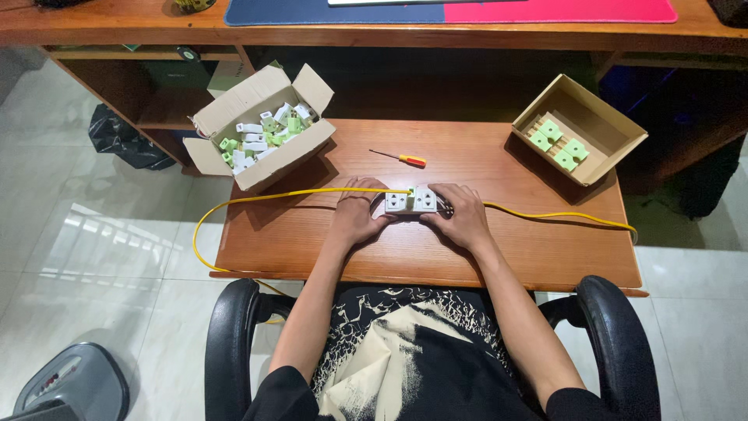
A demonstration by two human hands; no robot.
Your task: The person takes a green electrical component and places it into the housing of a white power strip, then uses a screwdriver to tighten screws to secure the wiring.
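On the wooden table [499, 257], a white socket block [411, 201] with 2 outlet faces sits near the middle, clamped between the left hand [357, 217] and the right hand [461, 216]. A yellow cable [312, 191] passes behind the block to both sides. Just beyond the block lies a screwdriver [399, 158]; up-left an open carton [261, 129] of white and green parts, up-right a shallow box [580, 129].

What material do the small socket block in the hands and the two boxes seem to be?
Socket block: likely hard plastic, white, smooth moulded faces. Left box and right box: cardboard, matte brown, with folded flaps and raw cut edges.
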